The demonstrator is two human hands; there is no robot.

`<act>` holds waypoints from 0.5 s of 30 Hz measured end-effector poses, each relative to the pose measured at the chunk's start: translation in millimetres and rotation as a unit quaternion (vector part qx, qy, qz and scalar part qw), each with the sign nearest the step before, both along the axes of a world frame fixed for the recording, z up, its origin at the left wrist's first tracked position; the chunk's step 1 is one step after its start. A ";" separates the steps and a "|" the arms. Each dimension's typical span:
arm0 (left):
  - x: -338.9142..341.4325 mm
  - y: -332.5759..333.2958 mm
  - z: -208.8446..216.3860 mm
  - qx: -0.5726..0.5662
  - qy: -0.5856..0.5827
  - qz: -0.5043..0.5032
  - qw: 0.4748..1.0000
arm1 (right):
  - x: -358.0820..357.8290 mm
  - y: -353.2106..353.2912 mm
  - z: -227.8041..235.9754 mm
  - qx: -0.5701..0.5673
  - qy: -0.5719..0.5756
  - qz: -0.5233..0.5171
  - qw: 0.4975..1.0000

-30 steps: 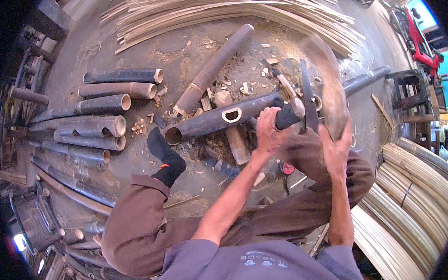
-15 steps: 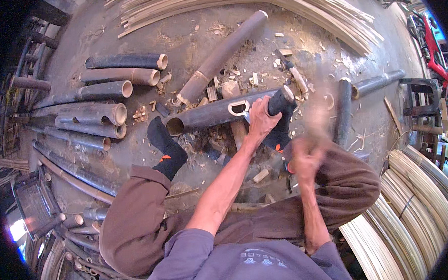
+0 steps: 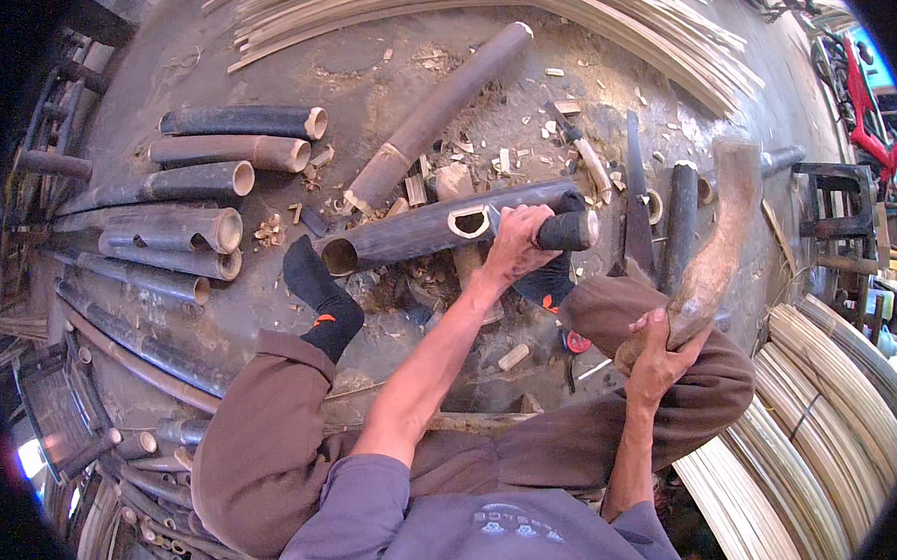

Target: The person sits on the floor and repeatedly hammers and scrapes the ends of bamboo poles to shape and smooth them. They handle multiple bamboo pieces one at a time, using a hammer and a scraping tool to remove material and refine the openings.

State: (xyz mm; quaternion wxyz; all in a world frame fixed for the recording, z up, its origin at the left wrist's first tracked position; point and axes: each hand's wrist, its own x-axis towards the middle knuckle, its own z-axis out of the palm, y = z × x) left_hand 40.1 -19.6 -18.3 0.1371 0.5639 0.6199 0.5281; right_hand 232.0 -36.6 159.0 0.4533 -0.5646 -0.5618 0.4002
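A dark bamboo tube (image 3: 400, 233) lies across the floor between my feet, with a pale-edged hole cut in its upper side. My left hand (image 3: 520, 241) is closed around a chisel (image 3: 568, 230) with a thick, dark-wrapped handle. Its blade, mostly hidden by my fingers, points at the hole's right edge. Over my right knee, my right hand (image 3: 657, 357) grips a wooden mallet (image 3: 712, 256) by its lower end, the broad head raised away from the chisel. My black-socked left foot (image 3: 323, 300) is near the tube's open end; the other sock is beside the chisel handle.
Several cut bamboo tubes (image 3: 229, 152) lie at the left. Another tube (image 3: 441, 115) slants beyond the work. A wooden-handled knife (image 3: 589, 158) and a long dark blade (image 3: 636, 198) lie among chips. Bamboo strips (image 3: 481, 1) spread at the back; bundled strips (image 3: 801, 456) lie at right.
The mallet, blurred before, has swung right and outward with my right hand. The chisel handle has tipped lower to the right, and my left hand has shifted slightly with it.
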 end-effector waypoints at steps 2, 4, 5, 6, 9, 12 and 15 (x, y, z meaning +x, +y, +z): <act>-3.4 2.9 -1.1 0.007 -0.013 0.001 1.000 | 1.5 0.8 1.5 0.005 0.016 -0.010 1.000; -5.5 6.4 -3.7 0.007 -0.023 -0.005 1.000 | 0.7 0.3 3.9 0.000 0.016 -0.013 1.000; -6.4 7.7 -7.7 -0.005 -0.024 -0.010 1.000 | 0.2 -0.3 5.5 -0.002 0.017 -0.015 1.000; -7.4 9.1 -10.9 -0.017 -0.025 -0.014 0.999 | -0.4 0.0 8.4 0.004 0.013 -0.020 1.000; -10.0 5.7 -18.1 -0.011 -0.038 -0.008 0.999 | -2.6 1.7 11.9 0.038 -0.007 -0.054 0.998; -16.3 1.0 -24.0 -0.022 -0.052 -0.010 0.998 | -2.8 12.3 7.7 0.086 0.035 -0.097 0.991; -9.0 8.1 -24.1 -0.055 -0.058 -0.001 0.997 | -18.3 15.5 -12.4 0.131 -0.050 -0.099 0.985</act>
